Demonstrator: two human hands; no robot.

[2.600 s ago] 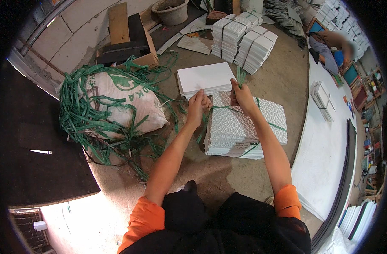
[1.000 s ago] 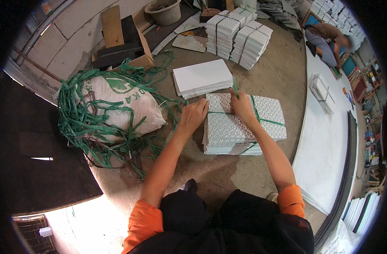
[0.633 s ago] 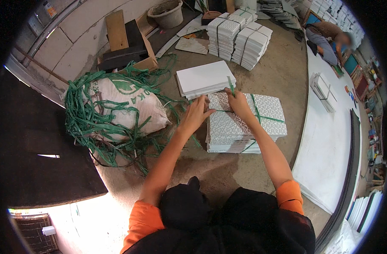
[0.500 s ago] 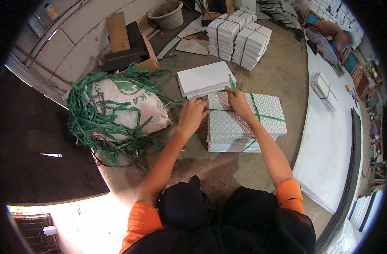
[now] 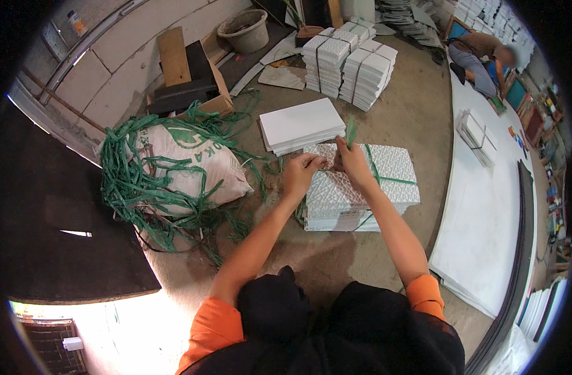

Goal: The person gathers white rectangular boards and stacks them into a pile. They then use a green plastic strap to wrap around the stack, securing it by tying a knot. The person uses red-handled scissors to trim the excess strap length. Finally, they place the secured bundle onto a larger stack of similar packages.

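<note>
A stack of white panels with a textured top [image 5: 389,164] lies on the floor before me, bound with green plastic strap [image 5: 395,181]. My right hand [image 5: 355,164] is closed above its far left part, and a green strap end [image 5: 351,131] sticks up from between thumb and fingers. Close beside it, my left hand [image 5: 301,175] hovers over the stack's left edge with its fingertips pinched together. Whatever lies between those left fingertips is too small to make out. Smooth white panels [image 5: 303,125] form a low pile just beyond my hands.
A printed sack [image 5: 205,165] draped with tangled green strap [image 5: 120,181] lies to the left. Tied panel bundles [image 5: 367,72] stand behind, near a grey bucket [image 5: 243,31]. At the right, a person [image 5: 480,56] bends over a long white sheet [image 5: 470,237] bearing a small bundle [image 5: 476,137].
My left hand has moved right and closer to my right hand. The strap stretched between them no longer shows. The upright strap end now appears wider.
</note>
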